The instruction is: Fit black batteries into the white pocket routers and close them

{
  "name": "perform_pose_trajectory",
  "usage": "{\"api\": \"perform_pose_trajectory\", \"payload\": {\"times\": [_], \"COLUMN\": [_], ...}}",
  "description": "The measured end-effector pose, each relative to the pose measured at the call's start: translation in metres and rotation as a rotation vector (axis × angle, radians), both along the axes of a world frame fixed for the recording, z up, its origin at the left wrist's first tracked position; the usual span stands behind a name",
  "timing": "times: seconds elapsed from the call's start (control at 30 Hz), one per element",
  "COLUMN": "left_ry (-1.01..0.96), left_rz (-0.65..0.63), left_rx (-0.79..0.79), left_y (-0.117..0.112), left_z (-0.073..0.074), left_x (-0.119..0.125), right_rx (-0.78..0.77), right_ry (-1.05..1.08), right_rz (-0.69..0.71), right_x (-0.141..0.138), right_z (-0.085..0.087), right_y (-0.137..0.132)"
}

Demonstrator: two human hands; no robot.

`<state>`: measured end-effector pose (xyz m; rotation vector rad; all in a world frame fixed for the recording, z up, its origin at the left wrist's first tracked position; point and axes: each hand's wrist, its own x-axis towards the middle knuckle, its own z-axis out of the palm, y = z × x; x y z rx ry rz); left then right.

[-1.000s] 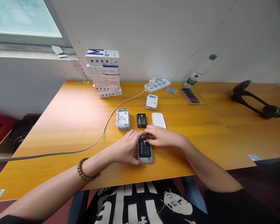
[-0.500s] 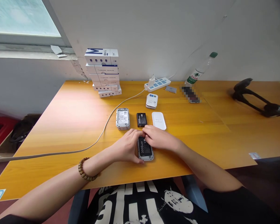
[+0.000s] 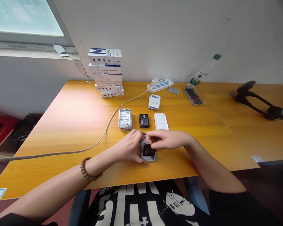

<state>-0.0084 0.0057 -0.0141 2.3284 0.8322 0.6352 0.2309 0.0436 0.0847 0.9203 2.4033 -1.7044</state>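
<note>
A white portable Wi-Fi device lies back side up near the table's front edge. My left hand grips it along its left side, thumb at the near end. A black battery stands tilted out of the device's bay, its far end raised. My right hand has its fingers closed on that raised end. Just beyond the hands lie another black battery and a white back cover. To their left is a stack of similar devices with labels facing up.
Further back are stacked white covers, a power strip and a grey card. A tower of white boxes stands at back left. A cable crosses the left side. A bottle and a black stand are at right.
The battery lay flat in the device and is now tilted up at its far end. My right hand has lifted slightly and shifted right with it. My left hand stays on the device.
</note>
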Motion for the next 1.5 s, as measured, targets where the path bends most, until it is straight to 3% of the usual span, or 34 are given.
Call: {"api": "perform_pose_trajectory", "payload": {"times": [0.23,0.33,0.43,0.5,0.6,0.7,0.9,1.17,1.33,1.5], "left_ry": [0.065,0.083,0.091,0.096,0.096,0.085,0.089,0.097,0.112,0.119], "left_rz": [-0.007,-0.011,-0.027,-0.035,-0.033,-0.036,-0.05,-0.06,-0.054,-0.053], "left_rx": [0.001,0.014,0.044,0.058,0.058,0.053,0.041,0.044,0.037,0.029], "left_y": [-0.001,0.0,0.0,0.0,0.001,0.0,0.001,0.002,0.002,0.002], "left_z": [0.003,0.003,0.002,0.003,0.004,0.004,0.003,0.004,0.004,0.005], "left_x": [0.0,0.001,0.0,0.0,0.0,-0.001,-0.002,-0.002,-0.002,-0.002], "right_rx": [0.025,0.099,0.11,0.1,0.181,0.266,0.359,0.758,0.638,0.6], "right_ry": [0.011,0.028,0.126,0.24,0.363,0.343,0.273,0.038,-0.022,-0.08], "right_rz": [0.107,0.061,-0.076,-0.246,-0.562,-0.675,-0.642,-0.533,-0.241,-0.202], "right_x": [0.004,0.001,0.003,0.004,0.002,-0.002,-0.01,-0.008,0.006,0.007], "right_z": [-0.001,0.007,0.013,0.009,-0.011,-0.037,-0.068,-0.064,-0.052,-0.05], "right_y": [-0.001,-0.002,0.012,0.029,0.06,0.083,0.094,0.081,0.075,0.072]}}
